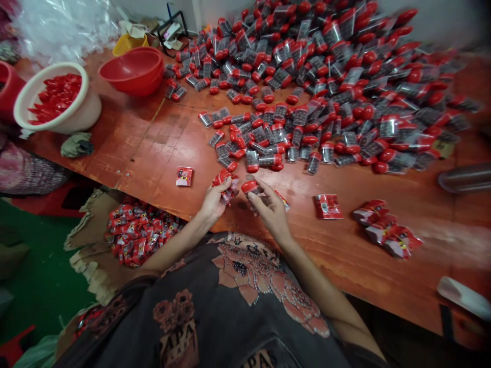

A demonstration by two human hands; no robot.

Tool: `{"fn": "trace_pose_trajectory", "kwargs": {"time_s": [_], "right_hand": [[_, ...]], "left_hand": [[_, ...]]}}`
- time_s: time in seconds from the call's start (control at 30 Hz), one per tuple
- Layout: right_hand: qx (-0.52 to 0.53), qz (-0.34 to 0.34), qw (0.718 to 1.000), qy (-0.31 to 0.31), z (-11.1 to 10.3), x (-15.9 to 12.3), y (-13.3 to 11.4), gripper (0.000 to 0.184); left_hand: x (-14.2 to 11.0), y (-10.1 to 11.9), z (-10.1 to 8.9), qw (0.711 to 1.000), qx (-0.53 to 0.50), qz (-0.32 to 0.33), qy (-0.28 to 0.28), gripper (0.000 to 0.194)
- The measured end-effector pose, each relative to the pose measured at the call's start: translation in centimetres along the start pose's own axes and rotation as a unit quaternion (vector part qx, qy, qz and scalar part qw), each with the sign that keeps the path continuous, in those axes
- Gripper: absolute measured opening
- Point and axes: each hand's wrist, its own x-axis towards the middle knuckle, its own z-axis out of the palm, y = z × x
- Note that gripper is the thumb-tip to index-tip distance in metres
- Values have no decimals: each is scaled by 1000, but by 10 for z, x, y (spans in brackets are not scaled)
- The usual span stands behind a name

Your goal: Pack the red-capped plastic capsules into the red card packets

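My left hand (213,202) is closed on a red printed packet (226,184) at the near edge of the reddish wooden table (153,148). My right hand (270,207) is closed on a small clear vial with a red cap (249,187), held close to the packet. A big heap of the same red-capped vials (330,87) covers the table's far right half. Single red packets lie near my hands, one at the left (184,176) and one at the right (328,206).
A stack of red packets (387,230) lies right. A cardboard box of packets (138,230) sits below the table edge. A white bowl of red caps (53,97), a red bowl (134,69), a grey rag (76,145) and a metal cylinder (466,177) are around.
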Motion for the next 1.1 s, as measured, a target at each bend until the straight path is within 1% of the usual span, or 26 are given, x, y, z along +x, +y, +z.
{"fn": "trace_pose_trajectory", "kwargs": {"time_s": [0.1,0.17,0.23,0.33,0.47,0.53,0.63,0.73,0.93,1.1], "right_hand": [[50,16,999,15,1,-2,-3,52],[77,17,996,31,2,-4,-4,49],[87,10,995,46,3,-6,-4,44],[68,-8,996,57,5,-7,-2,41],[15,-35,996,75,6,-7,1,41],[-12,-42,997,67,6,-7,1,40],[-43,-59,997,37,4,-8,-2,35],[-45,-81,995,24,1,-9,-5,31],[-24,-72,997,11,-6,-5,-10,31],[-41,-94,994,-22,-9,-4,-11,28]], "left_hand": [[-1,-5,1,1000,-1,11,-8,20],[-2,-8,3,1000,-4,14,-5,23],[-3,-10,4,1000,-7,16,9,24],[-5,-12,7,999,-1,18,29,22],[-9,-15,9,999,20,36,16,21],[-11,-15,10,998,27,56,15,22],[-12,-13,11,995,34,94,23,25],[-13,-11,12,991,54,123,18,29],[-16,-7,12,984,87,155,-10,30],[-20,-4,14,978,118,171,-6,29]]}}
